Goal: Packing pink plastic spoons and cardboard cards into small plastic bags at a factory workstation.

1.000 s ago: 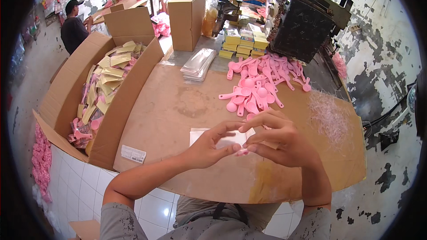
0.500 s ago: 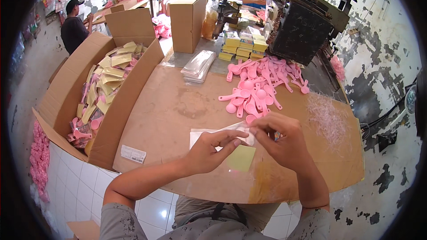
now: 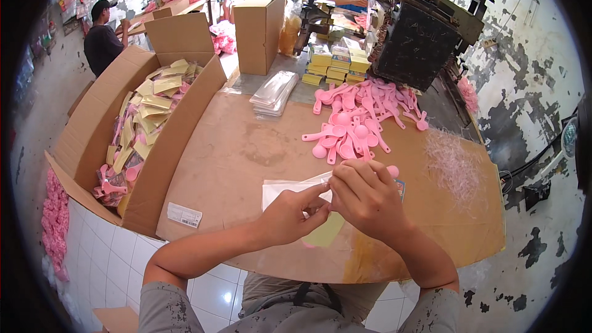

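My left hand [image 3: 295,211] is closed, thumb and forefinger pinching the upper edge of a clear plastic bag. My right hand [image 3: 367,200] bends over from the right, its fingertips pinched at the same edge, close to the left ones. Below the hands, a pale yellow card [image 3: 325,231] shows in the bag, with a bit of pink at its lower left. A pink spoon bowl [image 3: 393,172] and the edge of a printed card [image 3: 401,190] stick out beside my right hand, which hides the rest. White flat sheets or bags [image 3: 277,192] lie under my left hand.
A heap of pink spoons [image 3: 348,129] lies beyond my hands, before stacked yellow cards [image 3: 333,65]. Clear bags [image 3: 273,92] lie left of it, plastic shreds [image 3: 456,163] right. An open carton [image 3: 179,142] holds packed bags. A dark machine [image 3: 410,43] and co-workers [image 3: 105,40] are farther off.
My right hand has moved left and turned, closing its fingers near the left hand. Pink now shows at the yellow card's lower edge, and a spoon bowl is visible right of my right hand.
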Demonstrator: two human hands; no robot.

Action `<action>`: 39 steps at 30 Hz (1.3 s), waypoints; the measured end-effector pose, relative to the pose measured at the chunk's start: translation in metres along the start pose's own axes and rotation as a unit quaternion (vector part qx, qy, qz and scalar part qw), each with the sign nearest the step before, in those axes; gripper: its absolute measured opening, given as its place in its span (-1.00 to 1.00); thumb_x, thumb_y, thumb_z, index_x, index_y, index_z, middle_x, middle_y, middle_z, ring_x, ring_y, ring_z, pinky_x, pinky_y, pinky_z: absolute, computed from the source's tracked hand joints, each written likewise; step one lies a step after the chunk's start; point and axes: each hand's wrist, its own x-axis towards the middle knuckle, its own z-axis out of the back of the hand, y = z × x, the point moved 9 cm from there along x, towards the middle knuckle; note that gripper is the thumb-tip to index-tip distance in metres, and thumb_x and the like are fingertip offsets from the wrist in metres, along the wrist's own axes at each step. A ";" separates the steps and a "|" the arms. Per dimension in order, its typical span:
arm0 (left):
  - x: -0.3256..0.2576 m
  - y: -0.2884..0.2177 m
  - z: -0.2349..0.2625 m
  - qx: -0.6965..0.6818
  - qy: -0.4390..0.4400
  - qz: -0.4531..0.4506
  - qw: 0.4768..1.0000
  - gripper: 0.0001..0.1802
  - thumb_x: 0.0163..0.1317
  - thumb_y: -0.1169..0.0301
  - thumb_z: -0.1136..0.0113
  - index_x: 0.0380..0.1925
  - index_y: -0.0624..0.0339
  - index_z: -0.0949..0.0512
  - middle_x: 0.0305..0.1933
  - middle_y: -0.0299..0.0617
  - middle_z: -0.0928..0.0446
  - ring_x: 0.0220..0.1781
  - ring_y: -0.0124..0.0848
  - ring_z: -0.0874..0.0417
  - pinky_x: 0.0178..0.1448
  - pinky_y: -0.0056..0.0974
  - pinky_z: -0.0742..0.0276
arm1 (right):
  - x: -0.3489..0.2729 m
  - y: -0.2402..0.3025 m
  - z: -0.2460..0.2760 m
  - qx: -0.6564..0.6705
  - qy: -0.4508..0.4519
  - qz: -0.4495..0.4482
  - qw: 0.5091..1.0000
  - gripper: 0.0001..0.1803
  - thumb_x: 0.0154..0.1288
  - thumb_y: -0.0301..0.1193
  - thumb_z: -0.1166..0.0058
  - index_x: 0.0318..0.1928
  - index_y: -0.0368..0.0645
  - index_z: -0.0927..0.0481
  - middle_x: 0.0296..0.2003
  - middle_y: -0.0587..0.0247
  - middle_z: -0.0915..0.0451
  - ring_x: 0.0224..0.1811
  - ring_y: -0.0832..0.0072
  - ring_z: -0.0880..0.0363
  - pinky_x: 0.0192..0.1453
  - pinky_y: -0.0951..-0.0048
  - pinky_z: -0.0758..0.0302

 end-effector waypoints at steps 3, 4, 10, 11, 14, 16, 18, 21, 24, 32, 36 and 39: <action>0.000 -0.005 -0.005 0.058 0.020 -0.022 0.998 -0.46 0.37 0.48 -0.26 0.32 0.37 -0.42 -0.32 -0.02 -0.75 -0.47 -0.38 -0.74 -0.36 -0.30 -0.63 | 0.000 -0.005 -0.014 0.003 0.060 -0.001 0.998 -0.69 0.04 -0.35 -0.25 -0.21 -0.25 -0.59 -0.14 0.18 -0.54 0.01 0.30 -0.55 0.16 0.26 -0.41; -0.001 -0.008 -0.008 0.081 0.031 -0.027 0.996 -0.47 0.38 0.48 -0.25 0.32 0.35 -0.44 -0.35 -0.04 -0.74 -0.50 -0.38 -0.72 -0.35 -0.32 -0.61 | 0.000 -0.014 -0.015 0.030 0.063 -0.025 0.997 -0.73 0.07 -0.38 -0.22 -0.20 -0.23 -0.57 -0.16 0.18 -0.53 -0.01 0.30 -0.55 0.14 0.25 -0.42; 0.006 0.019 -0.005 -0.084 0.114 0.126 0.982 -0.50 0.50 0.50 -0.13 0.41 0.30 -0.37 -0.13 -0.08 -0.78 -0.07 -0.51 -0.76 0.08 -0.35 -0.61 | -0.068 -0.108 -0.008 0.509 -0.031 -0.328 0.795 -0.93 0.37 -0.46 -0.03 -0.18 -0.16 -0.48 -0.27 0.24 -0.54 -0.23 0.47 -0.57 -0.18 0.36 -0.52; 0.006 0.020 -0.007 -0.085 0.112 0.125 0.982 -0.50 0.50 0.50 -0.13 0.41 0.30 -0.37 -0.13 -0.08 -0.78 -0.07 -0.51 -0.76 0.08 -0.35 -0.61 | -0.095 -0.121 0.000 0.644 -0.064 -0.351 0.677 -0.92 0.41 -0.44 -0.03 -0.17 -0.17 -0.47 -0.35 0.26 -0.54 -0.36 0.53 -0.55 -0.35 0.42 -0.49; 0.006 0.025 -0.012 -0.238 0.086 0.138 0.958 -0.51 0.55 0.50 -0.06 0.43 0.28 -0.34 -0.01 -0.08 -0.75 0.11 -0.52 -0.69 0.26 -0.35 -0.52 | -0.149 -0.164 0.037 0.845 -0.080 -0.231 0.475 -0.93 0.47 -0.45 0.00 -0.16 -0.17 -0.45 -0.60 0.29 -0.44 -0.68 0.62 -0.46 -0.75 0.51 -0.34; 0.004 0.023 -0.012 -0.268 0.082 0.156 0.947 -0.52 0.56 0.50 -0.04 0.43 0.29 -0.33 0.09 -0.05 -0.72 0.19 -0.51 -0.64 0.33 -0.34 -0.48 | -0.211 -0.212 0.049 0.839 -0.126 -0.237 0.473 -0.87 0.39 -0.59 -0.01 -0.08 -0.24 -0.48 -0.42 0.16 -0.57 -0.42 0.44 -0.67 -0.45 0.33 -0.64; 0.005 0.017 -0.014 -0.260 0.089 0.145 0.951 -0.53 0.57 0.49 -0.03 0.43 0.30 -0.34 0.10 -0.04 -0.72 0.19 -0.49 -0.65 0.34 -0.33 -0.49 | -0.283 -0.253 0.038 0.523 -0.047 -0.409 0.746 -0.80 0.34 -0.65 -0.02 -0.03 -0.27 -0.49 -0.28 0.11 -0.61 -0.25 0.36 -0.69 -0.22 0.28 -0.66; 0.008 0.022 -0.012 -0.235 0.083 0.150 0.957 -0.55 0.59 0.47 0.00 0.41 0.32 -0.35 0.12 -0.03 -0.70 0.20 -0.44 -0.66 0.35 -0.30 -0.50 | -0.297 -0.257 0.058 -0.047 0.066 -0.445 0.892 -0.64 0.25 -0.75 -0.03 0.06 -0.30 -0.52 -0.01 0.05 -0.62 0.06 0.20 -0.64 0.17 0.22 -0.58; 0.009 0.031 -0.012 -0.251 0.055 0.159 0.953 -0.56 0.59 0.43 0.00 0.39 0.33 -0.38 0.13 -0.04 -0.70 0.18 -0.44 -0.67 0.31 -0.31 -0.54 | -0.254 -0.229 0.077 -0.106 0.076 -0.441 0.888 -0.59 0.22 -0.77 -0.02 0.08 -0.27 -0.56 0.11 0.02 -0.60 0.22 0.09 -0.57 0.34 0.21 -0.47; 0.009 0.039 -0.010 -0.266 0.037 0.159 0.950 -0.58 0.57 0.41 -0.06 0.34 0.36 -0.41 0.15 -0.06 -0.67 0.22 -0.44 -0.65 0.28 -0.32 -0.60 | -0.181 -0.183 0.045 -0.263 0.086 -0.313 0.908 -0.75 0.32 -0.59 -0.12 -0.01 -0.21 -0.66 0.09 0.06 -0.63 0.20 0.14 -0.58 0.32 0.20 -0.45; 0.009 0.042 -0.011 -0.279 0.042 0.177 0.943 -0.58 0.56 0.44 -0.08 0.33 0.36 -0.42 0.16 -0.06 -0.67 0.22 -0.44 -0.65 0.28 -0.33 -0.60 | -0.118 -0.122 -0.001 0.286 0.084 -0.344 0.890 -0.59 0.33 -0.46 -0.27 0.18 -0.18 -0.59 -0.03 0.14 -0.66 0.07 0.27 -0.65 0.19 0.28 -0.52; 0.007 0.043 -0.010 -0.286 0.036 0.182 0.940 -0.59 0.56 0.43 -0.08 0.32 0.36 -0.43 0.16 -0.07 -0.67 0.22 -0.44 -0.65 0.28 -0.32 -0.60 | -0.089 -0.075 -0.037 0.450 0.110 -0.324 0.825 -0.54 0.33 -0.44 -0.31 0.21 -0.18 -0.57 -0.08 0.20 -0.65 -0.01 0.40 -0.64 0.09 0.37 -0.54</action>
